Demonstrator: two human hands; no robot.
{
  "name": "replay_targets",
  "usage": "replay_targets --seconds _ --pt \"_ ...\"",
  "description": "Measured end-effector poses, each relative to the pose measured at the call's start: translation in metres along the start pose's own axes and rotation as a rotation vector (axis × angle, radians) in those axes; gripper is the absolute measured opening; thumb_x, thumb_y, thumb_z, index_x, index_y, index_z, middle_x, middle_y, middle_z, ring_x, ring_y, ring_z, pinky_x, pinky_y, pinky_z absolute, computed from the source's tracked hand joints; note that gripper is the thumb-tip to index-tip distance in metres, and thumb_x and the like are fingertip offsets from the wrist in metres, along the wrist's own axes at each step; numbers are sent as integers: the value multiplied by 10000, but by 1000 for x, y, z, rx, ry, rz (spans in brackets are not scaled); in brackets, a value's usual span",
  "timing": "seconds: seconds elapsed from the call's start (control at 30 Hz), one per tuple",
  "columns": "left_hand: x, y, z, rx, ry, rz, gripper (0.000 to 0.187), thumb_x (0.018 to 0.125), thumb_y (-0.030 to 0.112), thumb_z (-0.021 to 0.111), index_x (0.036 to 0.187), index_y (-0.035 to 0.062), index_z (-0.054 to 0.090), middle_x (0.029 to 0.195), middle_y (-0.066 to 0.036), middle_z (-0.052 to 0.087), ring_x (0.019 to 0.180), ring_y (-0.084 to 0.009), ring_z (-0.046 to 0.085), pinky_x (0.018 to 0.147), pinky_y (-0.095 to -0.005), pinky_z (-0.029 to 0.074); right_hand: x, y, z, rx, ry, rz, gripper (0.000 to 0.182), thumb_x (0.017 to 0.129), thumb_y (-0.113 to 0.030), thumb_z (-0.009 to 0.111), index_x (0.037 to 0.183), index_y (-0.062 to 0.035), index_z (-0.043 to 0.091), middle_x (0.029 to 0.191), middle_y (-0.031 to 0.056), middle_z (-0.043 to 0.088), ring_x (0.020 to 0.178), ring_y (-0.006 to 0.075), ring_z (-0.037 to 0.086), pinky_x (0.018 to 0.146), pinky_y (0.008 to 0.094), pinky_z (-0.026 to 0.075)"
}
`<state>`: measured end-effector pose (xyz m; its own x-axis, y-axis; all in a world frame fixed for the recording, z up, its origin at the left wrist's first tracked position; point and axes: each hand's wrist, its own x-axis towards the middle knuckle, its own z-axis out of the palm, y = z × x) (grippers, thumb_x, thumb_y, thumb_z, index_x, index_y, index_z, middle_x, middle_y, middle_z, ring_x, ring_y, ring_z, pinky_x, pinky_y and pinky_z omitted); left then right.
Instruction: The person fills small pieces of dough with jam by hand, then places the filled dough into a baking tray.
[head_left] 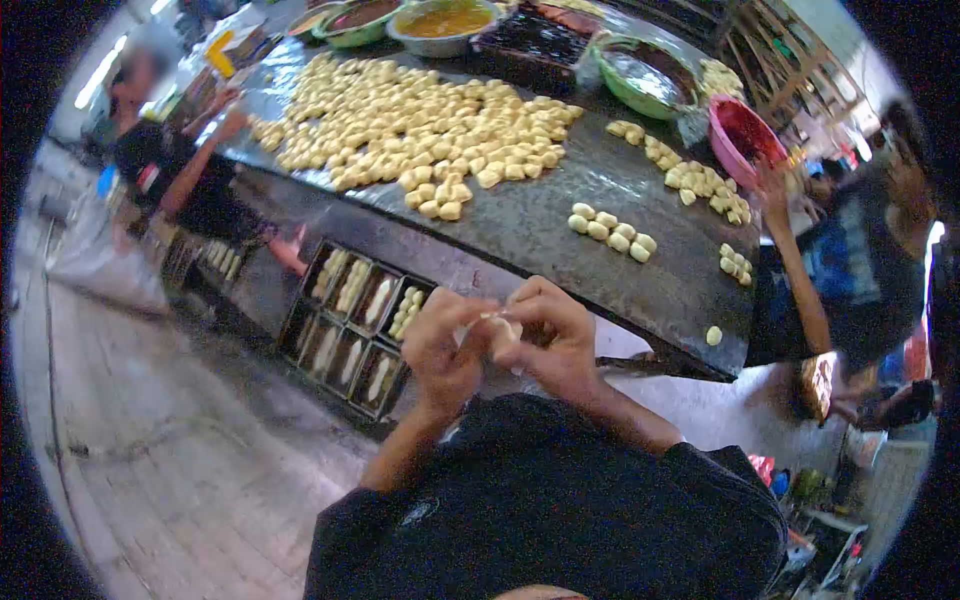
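Close to my chest, just off the table's front edge, my left hand (445, 345) and my right hand (548, 335) meet with curled fingers. Both pinch a small pale piece of dough (507, 327), partly hidden by the fingers and slightly blurred. On the dark metal table (480, 225) beyond them, two short rows of dough balls (612, 232) sit side by side. A large spread of dough pieces (420, 125) covers the table's far left part. One single dough ball (713, 335) lies near the right front corner.
Below the table, left of my hands, stand black baking tins (350, 330) holding dough. Bowls with fillings, including a green bowl (645, 80) and a pink basin (740, 140), line the far side. One co-worker (170, 160) stands left; another person's arm (795, 255) reaches in from the right.
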<state>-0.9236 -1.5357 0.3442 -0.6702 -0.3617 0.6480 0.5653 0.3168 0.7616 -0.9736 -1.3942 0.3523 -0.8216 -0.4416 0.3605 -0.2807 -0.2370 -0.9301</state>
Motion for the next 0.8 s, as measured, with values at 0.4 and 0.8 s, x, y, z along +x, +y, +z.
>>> replay_targets --seconds 0.4,0.8 --pt "35 -92 164 38 -461 -366 123 857 49 693 965 -10 699 855 -110 708 763 -155 673 705 -295 529 9 55 -159 -205 255 288 200 933 -116 610 1112 -34 572 1012 73 595 890 145 590 767 292 495" --pt "47 -166 272 -467 -770 -786 592 844 42 707 1381 34 459 1388 -93 520 1236 -203 526 1005 -352 455 -24 132 -323 -161 497 633 273 877 -41 649 1146 -46 602 1110 54 621 933 113 601 783 270 517"
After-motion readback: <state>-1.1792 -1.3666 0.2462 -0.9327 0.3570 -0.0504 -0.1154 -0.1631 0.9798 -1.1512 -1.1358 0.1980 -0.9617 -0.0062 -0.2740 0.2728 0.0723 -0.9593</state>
